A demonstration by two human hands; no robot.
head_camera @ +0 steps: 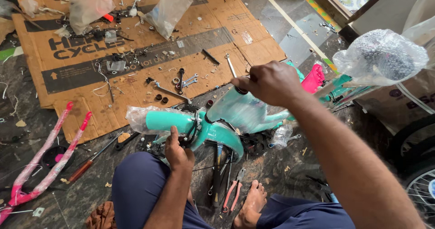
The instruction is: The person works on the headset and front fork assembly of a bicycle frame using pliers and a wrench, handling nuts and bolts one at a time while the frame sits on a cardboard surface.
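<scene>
Teal child's bike frame [235,113] is lying on the dark floor between the person's knees, front end still partly wrapped in clear plastic, teal mudguard [222,136] curving down below the head tube.

Right hand [272,81] is fisted tight on a spanner [232,67] at the top of the steering tube, working a black nut or cap [240,91] there; the spanner's free end is sticking up-left out of the fist. Can't tell whether the jaw is fully seated, the fist is hiding it.

Left hand [177,151] is clamped on the cluster of black cables and bracket just beside the plastic-wrapped teal tube [158,120], bracing the frame against the turn.

My read on doing this well:
- Seating the spanner square on the flats before loading it; a half-on jaw is likely rounding the nut.
- Keeping the left hand bracing hard, but fingers are sitting close to the cables, so there's a pinch risk if the frame kicks.
- Plastic wrap near the nut probably wants pulling clear so it isn't getting trapped.

Further out: red-handled pliers [232,193] are lying by the bare foot [251,206], 2 spare spanners [189,80] and loose washers on the flattened cardboard [136,93], pink frame part [45,161] far left, bubble-wrapped part [380,56] at right.
</scene>
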